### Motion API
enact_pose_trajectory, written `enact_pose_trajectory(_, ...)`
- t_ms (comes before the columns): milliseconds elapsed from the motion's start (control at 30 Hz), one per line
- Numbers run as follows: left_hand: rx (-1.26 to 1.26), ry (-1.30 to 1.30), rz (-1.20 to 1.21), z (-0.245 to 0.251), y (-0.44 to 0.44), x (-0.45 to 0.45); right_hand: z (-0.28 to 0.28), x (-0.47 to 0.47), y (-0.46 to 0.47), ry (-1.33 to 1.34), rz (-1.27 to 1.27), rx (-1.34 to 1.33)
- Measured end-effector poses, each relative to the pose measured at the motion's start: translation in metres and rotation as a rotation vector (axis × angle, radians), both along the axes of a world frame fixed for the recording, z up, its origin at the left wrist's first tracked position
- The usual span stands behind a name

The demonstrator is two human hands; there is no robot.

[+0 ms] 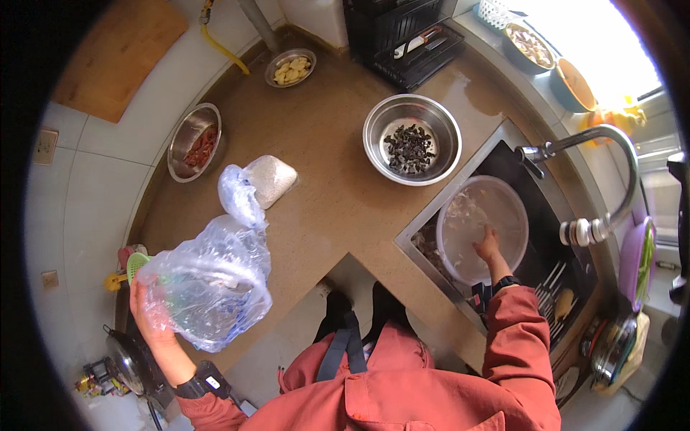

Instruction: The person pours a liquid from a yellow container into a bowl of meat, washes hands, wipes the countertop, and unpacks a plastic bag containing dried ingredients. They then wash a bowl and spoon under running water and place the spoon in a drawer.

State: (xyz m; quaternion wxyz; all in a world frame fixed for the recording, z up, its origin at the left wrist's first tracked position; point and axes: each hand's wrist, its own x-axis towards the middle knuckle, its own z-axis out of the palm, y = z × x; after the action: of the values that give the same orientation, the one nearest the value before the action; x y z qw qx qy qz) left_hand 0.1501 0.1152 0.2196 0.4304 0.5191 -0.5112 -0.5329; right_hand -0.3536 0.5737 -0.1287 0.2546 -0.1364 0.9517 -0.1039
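My left hand (148,307) grips a clear plastic bag (215,285) by its side, holding it above the left arm of the counter. The bag's mouth faces me, and I cannot make out clearly what is inside. On the right, my right hand (488,245) reaches into a pale round basin (443,237) that stands in the sink (426,226). Cloudy water (490,207) fills the basin, with whitish shreds (462,210) floating in it. Some of my right fingers are hidden, so whether they hold anything does not show.
A steel bowl of dark chopped pieces (411,148), a bowl of reddish strips (202,148) and a dish of pale yellow slices (291,70) stand on the counter (323,129). A bag of white grains (272,180) lies there too. The curved faucet (628,161) overhangs the sink.
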Motion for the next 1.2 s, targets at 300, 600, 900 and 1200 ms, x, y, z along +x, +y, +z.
enact_pose_trajectory(300,-0.089,-0.069,-0.007,0.029,0.039,-0.020,-0.017,-0.040,-0.010,-0.153,0.388,-0.009)
enact_pose_trajectory(600,-0.696,-0.485,0.067,0.069,0.086,-0.065,0.100,-0.020,-0.004,-0.298,0.116,-0.132)
enact_pose_trajectory(900,-0.394,-1.457,-0.784,-0.035,0.081,-0.079,0.155,0.051,-0.082,0.220,0.606,-0.413)
enact_pose_trajectory(1200,-0.279,-1.516,-0.777,-0.089,0.048,-0.040,0.206,0.211,-0.266,-0.030,1.018,-0.674)
